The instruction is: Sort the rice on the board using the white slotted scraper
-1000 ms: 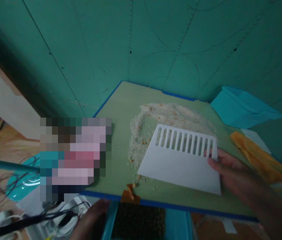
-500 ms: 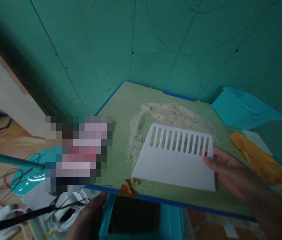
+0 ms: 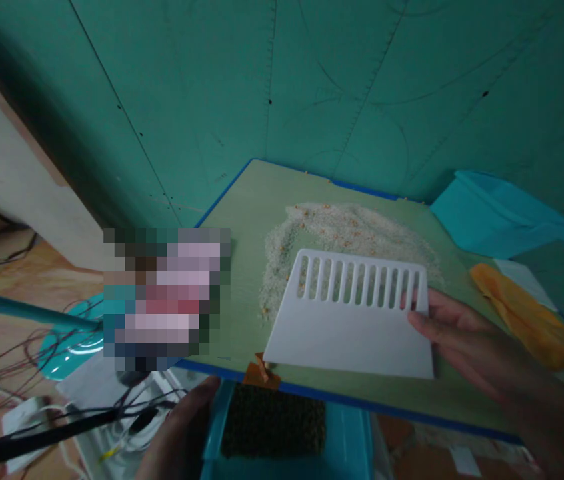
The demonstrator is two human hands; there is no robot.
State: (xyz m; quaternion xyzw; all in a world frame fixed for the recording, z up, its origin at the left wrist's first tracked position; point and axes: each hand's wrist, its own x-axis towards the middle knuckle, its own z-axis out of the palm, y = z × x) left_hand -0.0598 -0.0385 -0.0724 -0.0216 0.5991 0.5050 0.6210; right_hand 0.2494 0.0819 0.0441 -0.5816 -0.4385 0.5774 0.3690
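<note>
My right hand (image 3: 467, 350) grips the right edge of a white slotted plastic scraper (image 3: 352, 320), whose straight lower edge rests on a pale green board (image 3: 242, 227) with a blue rim. Behind and left of the scraper lies a spread of pale grain (image 3: 347, 230) with some yellow kernels. Below the board's near edge, my left hand (image 3: 182, 433) holds the left rim of a teal container (image 3: 347, 447) that has dark granular matter inside; its fingers curl around the rim. An orange tape scrap (image 3: 261, 375) sits on the board's front edge.
A teal tub (image 3: 502, 213) and an orange cloth (image 3: 532, 320) lie at the right. A teal cutting mat (image 3: 272, 87) covers the surface behind. Cables and a white box (image 3: 87, 413) lie at lower left, with a teal dish (image 3: 69, 340) and a pixelated patch.
The scraper and my right hand have slid toward the board's near edge, pushing loose grains along. The teal container under the edge has come up further into view.
</note>
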